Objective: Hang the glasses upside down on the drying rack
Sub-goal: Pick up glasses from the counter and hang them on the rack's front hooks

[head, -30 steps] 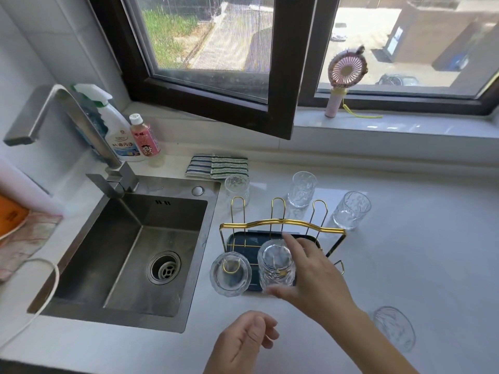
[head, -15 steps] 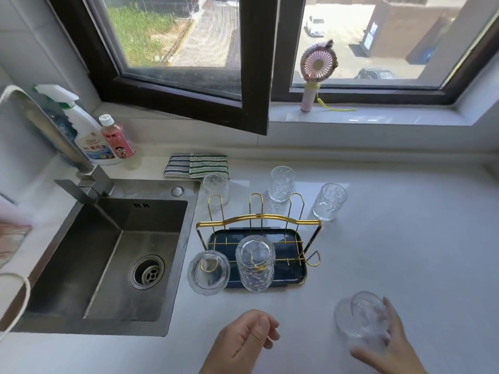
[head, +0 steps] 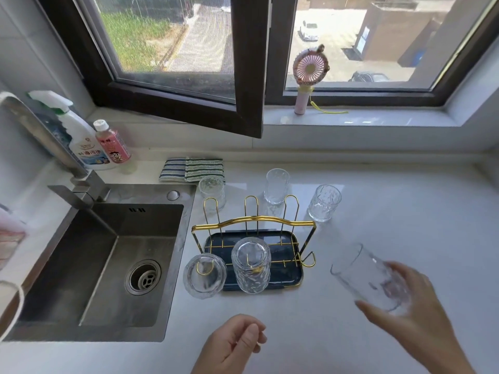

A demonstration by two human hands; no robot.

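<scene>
A gold wire drying rack with a dark tray stands on the white counter beside the sink. Two clear glasses hang upside down on its front pegs: one at the left, one in the middle. Three glasses stand upright behind the rack: left, middle, right. My right hand grips a clear glass lifted off the counter, tilted with its mouth toward the rack, right of the tray. My left hand hovers loosely curled near the front edge, holding nothing.
A steel sink with a faucet lies left of the rack. A spray bottle, a pink bottle and folded striped cloths sit at the back. A pink fan stands on the sill under an open window sash.
My right hand left the middle hung glass, went right to a glass lying on the counter, took hold of it and lifted it. The left hand stayed put.
</scene>
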